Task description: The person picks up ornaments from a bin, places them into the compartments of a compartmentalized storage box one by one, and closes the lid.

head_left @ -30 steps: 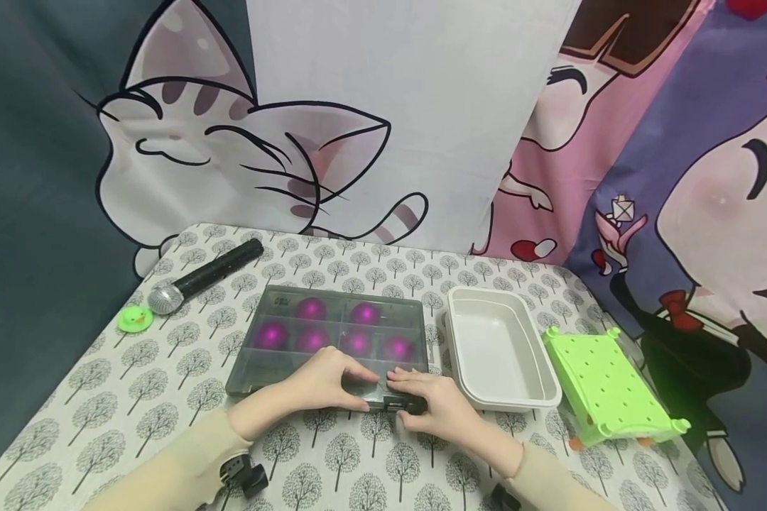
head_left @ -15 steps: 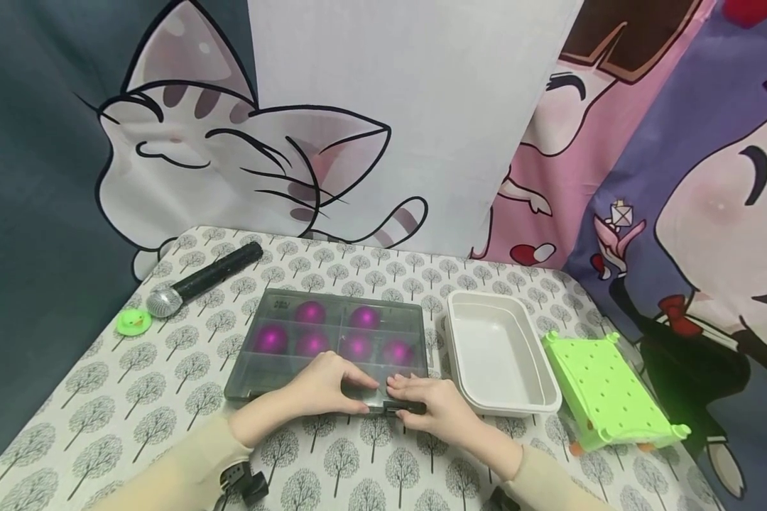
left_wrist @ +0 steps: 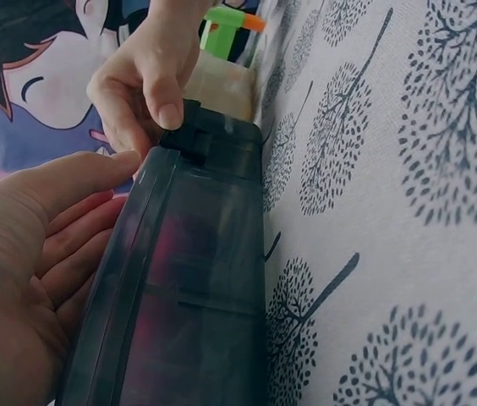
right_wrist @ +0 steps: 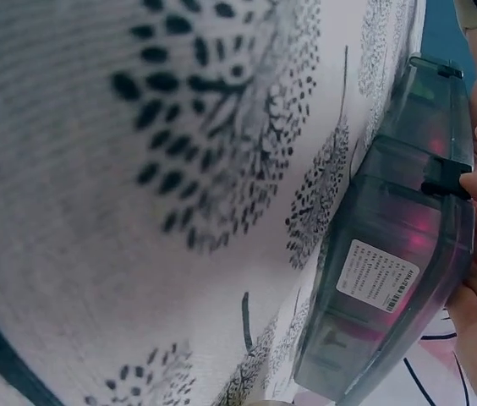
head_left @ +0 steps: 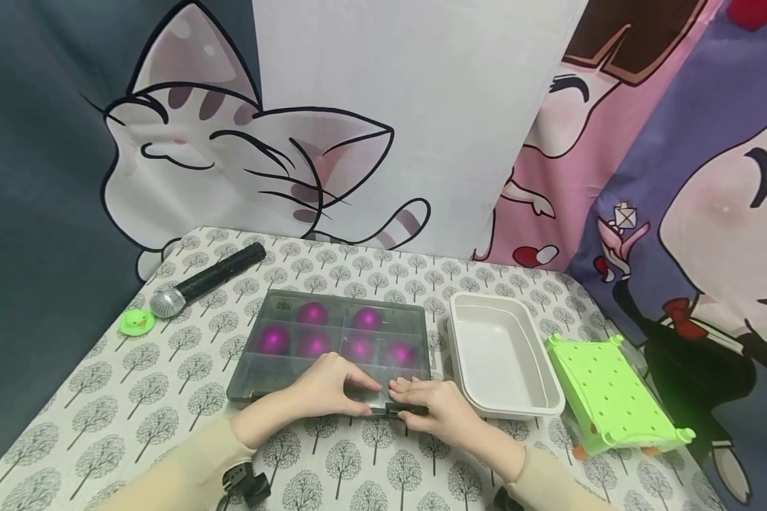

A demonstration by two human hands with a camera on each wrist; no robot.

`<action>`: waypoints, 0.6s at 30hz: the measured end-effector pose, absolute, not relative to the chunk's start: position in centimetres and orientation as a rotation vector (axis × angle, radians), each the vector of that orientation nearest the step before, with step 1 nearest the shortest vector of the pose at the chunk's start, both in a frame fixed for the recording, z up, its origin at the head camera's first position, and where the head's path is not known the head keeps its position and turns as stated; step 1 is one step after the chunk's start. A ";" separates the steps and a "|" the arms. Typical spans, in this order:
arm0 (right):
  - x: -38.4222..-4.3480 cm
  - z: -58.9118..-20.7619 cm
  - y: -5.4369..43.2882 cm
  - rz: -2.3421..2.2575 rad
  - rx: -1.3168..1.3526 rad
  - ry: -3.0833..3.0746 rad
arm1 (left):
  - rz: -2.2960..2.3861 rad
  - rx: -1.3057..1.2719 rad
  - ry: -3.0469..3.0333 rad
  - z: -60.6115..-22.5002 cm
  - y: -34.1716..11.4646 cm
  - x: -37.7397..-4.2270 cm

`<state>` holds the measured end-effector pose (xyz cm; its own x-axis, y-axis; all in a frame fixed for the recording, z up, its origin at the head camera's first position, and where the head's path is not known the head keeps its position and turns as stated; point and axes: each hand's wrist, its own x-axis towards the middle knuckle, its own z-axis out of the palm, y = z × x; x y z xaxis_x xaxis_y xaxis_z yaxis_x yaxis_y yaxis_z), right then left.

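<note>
A clear grey compartment storage box (head_left: 265, 369), lid down, lies flat on the table. Several magenta balls (head_left: 312, 314) show through its lid. My left hand (head_left: 328, 387) rests on the lid at the front edge, fingers and thumb extended, thumb near the rim. To its right, my right hand (head_left: 436, 404) has its fingers on the lid and its thumb at the front side. The right wrist view shows that thumb against a black latch (right_wrist: 446, 178); a second latch sits farther along. A white label (right_wrist: 379, 275) is on the box's side.
Right of the box stands a white plastic basin (head_left: 501, 355), then a lime-green perforated toy table (head_left: 610, 387) with short legs. A black microphone (head_left: 211, 279) and a small green duck (head_left: 137, 322) lie at the far left. Printed curtains hang behind.
Over the last second the right thumb has pressed the latch in against the box's front. The left hand stays in place; the whole view shifts slightly.
</note>
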<state>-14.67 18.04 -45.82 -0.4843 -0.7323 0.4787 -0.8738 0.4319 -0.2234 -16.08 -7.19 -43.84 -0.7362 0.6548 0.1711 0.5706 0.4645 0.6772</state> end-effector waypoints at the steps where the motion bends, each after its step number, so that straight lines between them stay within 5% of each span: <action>1: -14.7 -45.8 18.0 0.643 1.379 -2.380 | 1.129 1.089 2.589 -43.8 -7.2 -16.1; 18: -14.3 -43.8 16.7 0.623 1.261 -2.646 | 1.031 1.166 2.584 -43.3 -7.8 -16.5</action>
<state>-14.34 16.70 -43.84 -0.6372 -0.7091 0.3021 -0.7693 0.5617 -0.3043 -16.46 -7.78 -43.25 -0.6945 0.7022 0.1566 0.6173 0.4697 0.6312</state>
